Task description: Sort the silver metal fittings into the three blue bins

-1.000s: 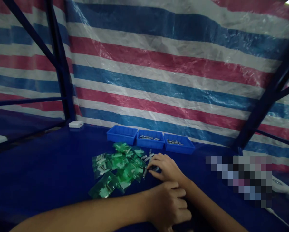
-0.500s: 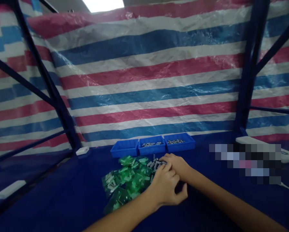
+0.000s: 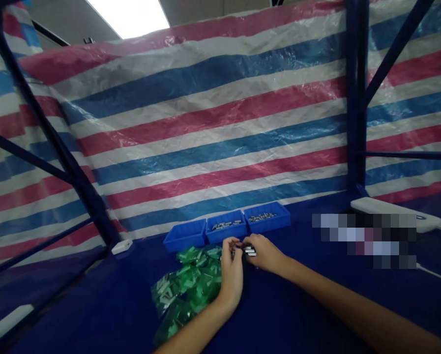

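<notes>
My left hand lies over the right edge of a heap of green plastic bags, fingers curled towards a few small metal parts. My right hand is closed in a pinch on those small silvery parts just in front of the trays. Three blue trays stand in a row at the back of the dark blue table; the middle tray and the right tray hold several small metal pieces, the left one looks bare.
A striped red, white and blue tarp closes the back. Dark blue frame posts stand at right and left. A small white box sits by the left post, a white device with a cable at right.
The view has tilted upward and the hands now appear lower and farther off. My left hand moved forward from beside my right wrist to the bag heap; my right hand stays at the metal parts.
</notes>
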Demonstrator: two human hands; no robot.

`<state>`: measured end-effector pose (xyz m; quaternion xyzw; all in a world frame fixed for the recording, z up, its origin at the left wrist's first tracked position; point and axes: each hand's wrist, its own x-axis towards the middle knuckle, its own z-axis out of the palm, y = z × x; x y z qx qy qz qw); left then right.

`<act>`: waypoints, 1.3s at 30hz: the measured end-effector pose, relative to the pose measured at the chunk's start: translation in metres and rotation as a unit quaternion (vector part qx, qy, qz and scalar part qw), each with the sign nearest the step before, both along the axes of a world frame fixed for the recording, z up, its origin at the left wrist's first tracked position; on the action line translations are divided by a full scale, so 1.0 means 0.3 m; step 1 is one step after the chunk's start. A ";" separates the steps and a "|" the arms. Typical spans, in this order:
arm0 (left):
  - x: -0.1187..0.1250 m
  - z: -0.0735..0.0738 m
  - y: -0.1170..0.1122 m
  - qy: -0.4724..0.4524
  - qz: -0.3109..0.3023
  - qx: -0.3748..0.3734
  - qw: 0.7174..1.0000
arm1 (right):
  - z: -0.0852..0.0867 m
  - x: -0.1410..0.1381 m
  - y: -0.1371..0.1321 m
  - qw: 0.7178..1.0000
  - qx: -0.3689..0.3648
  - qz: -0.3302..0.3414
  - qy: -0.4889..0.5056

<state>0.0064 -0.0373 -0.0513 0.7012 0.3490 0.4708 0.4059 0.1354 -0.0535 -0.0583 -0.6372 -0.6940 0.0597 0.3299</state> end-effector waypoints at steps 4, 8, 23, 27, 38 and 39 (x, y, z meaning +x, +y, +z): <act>0.011 -0.014 -0.015 -0.011 -0.012 0.021 1.000 | -0.003 0.003 -0.001 1.000 -0.005 -0.013 -0.017; 0.013 -0.017 -0.016 -0.008 -0.008 -0.011 1.000 | -0.004 0.008 0.002 1.000 -0.003 -0.012 0.016; 0.025 -0.008 -0.003 -0.151 -0.064 -0.147 0.975 | 0.044 0.038 0.025 0.942 0.067 0.008 0.329; 0.026 0.008 -0.011 -0.191 -0.070 -0.202 0.958 | 0.083 0.020 0.004 0.888 0.041 0.073 0.451; 0.029 0.001 -0.016 -0.217 -0.086 -0.201 0.951 | 0.138 -0.022 -0.054 0.845 -0.025 0.137 0.517; 0.030 0.000 -0.016 -0.219 -0.085 -0.196 0.952 | 0.141 -0.023 -0.056 0.849 -0.021 0.140 0.509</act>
